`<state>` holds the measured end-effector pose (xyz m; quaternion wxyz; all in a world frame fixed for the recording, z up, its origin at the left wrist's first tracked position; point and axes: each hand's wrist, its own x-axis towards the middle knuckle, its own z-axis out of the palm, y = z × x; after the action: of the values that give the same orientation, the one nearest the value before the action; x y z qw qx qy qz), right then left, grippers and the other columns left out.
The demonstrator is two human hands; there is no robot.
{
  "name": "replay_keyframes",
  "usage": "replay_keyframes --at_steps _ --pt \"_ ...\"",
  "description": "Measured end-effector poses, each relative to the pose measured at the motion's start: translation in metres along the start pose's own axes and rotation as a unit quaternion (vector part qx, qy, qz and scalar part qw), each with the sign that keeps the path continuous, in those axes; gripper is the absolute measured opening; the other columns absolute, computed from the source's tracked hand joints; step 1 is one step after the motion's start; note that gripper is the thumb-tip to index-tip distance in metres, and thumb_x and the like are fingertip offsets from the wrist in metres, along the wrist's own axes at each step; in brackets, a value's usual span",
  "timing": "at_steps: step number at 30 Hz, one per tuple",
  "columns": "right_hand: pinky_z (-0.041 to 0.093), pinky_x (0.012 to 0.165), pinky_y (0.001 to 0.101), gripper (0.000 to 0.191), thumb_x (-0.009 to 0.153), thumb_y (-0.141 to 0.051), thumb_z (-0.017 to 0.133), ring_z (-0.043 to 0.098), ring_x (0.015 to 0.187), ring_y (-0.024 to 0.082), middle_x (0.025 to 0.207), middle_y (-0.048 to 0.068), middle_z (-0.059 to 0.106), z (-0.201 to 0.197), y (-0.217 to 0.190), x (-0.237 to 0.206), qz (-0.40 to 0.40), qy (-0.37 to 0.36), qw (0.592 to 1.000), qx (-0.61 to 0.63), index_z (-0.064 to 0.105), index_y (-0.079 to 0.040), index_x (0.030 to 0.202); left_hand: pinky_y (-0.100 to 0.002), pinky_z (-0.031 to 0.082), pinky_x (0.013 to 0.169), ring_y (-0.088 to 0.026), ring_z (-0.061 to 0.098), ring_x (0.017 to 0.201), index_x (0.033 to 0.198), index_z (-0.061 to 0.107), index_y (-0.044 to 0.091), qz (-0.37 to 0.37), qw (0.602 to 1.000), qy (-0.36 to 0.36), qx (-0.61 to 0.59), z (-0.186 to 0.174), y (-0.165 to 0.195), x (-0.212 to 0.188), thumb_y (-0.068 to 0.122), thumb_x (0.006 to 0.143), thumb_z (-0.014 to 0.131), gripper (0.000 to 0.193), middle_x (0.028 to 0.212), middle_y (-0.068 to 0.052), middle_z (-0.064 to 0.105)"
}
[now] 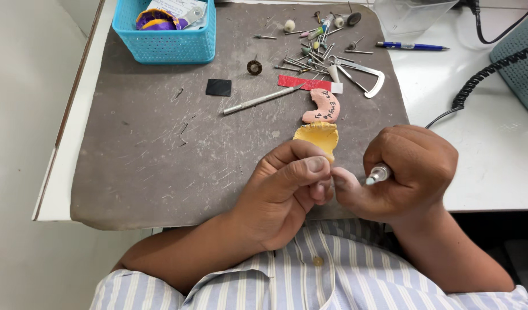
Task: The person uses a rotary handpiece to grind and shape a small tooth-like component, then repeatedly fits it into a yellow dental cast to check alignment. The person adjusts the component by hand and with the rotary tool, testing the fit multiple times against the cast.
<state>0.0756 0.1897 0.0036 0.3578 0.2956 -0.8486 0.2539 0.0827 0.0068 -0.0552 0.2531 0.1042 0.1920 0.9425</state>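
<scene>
My left hand [287,186] pinches a small object between thumb and fingers; the object is hidden by my fingertips. My right hand [404,172] is closed around a slim silver handpiece [378,173], its tip pointing toward my left fingers. My hands nearly touch over the near edge of a grey mat [149,149]. A yellow dental cast [318,136] lies just beyond my left fingers. A pink dental cast [324,106] with black writing lies behind it.
A turquoise basket [166,34] stands at the mat's back left. Several burs and metal tools [318,49], a caliper [364,77], a red strip [304,83], a metal rod [258,101] and a black square [218,87] lie there. A blue pen [410,46] and coiled black cord [476,83] are at right.
</scene>
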Motion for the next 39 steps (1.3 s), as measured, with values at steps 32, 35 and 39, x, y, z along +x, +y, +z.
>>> replay_keyframes --at_steps 32,35,39 --pt "0.034 0.046 0.0308 0.065 0.093 -0.067 0.056 0.046 0.046 0.020 0.058 0.004 0.040 0.017 0.005 -0.010 0.019 -0.044 0.999 -0.002 0.046 -0.010 0.064 -0.029 0.055 0.088 -0.013 0.066 0.094 0.108 0.070 -0.004 -0.007 0.995 -0.052 0.087 -0.006 0.006 -0.011 0.011 0.104 0.070 0.015 0.102 -0.010 0.072" --pt "0.034 0.047 0.0314 0.065 0.092 -0.067 0.055 0.046 0.046 0.020 0.058 0.004 0.040 0.017 0.005 -0.010 0.019 -0.044 0.999 -0.003 0.045 -0.009 0.064 -0.030 0.056 0.091 -0.014 0.068 0.096 0.107 0.070 -0.004 -0.010 0.995 -0.055 0.086 -0.007 0.007 -0.011 0.011 0.104 0.070 0.015 0.102 -0.010 0.072" --pt "0.035 0.047 0.0307 0.065 0.093 -0.068 0.056 0.047 0.047 0.020 0.056 0.004 0.041 0.017 0.005 -0.011 0.017 -0.051 0.999 -0.005 0.045 -0.009 0.065 -0.030 0.057 0.091 -0.015 0.069 0.097 0.107 0.070 -0.004 -0.012 0.994 -0.057 0.087 -0.007 0.008 -0.011 0.011 0.105 0.070 0.015 0.103 -0.011 0.073"
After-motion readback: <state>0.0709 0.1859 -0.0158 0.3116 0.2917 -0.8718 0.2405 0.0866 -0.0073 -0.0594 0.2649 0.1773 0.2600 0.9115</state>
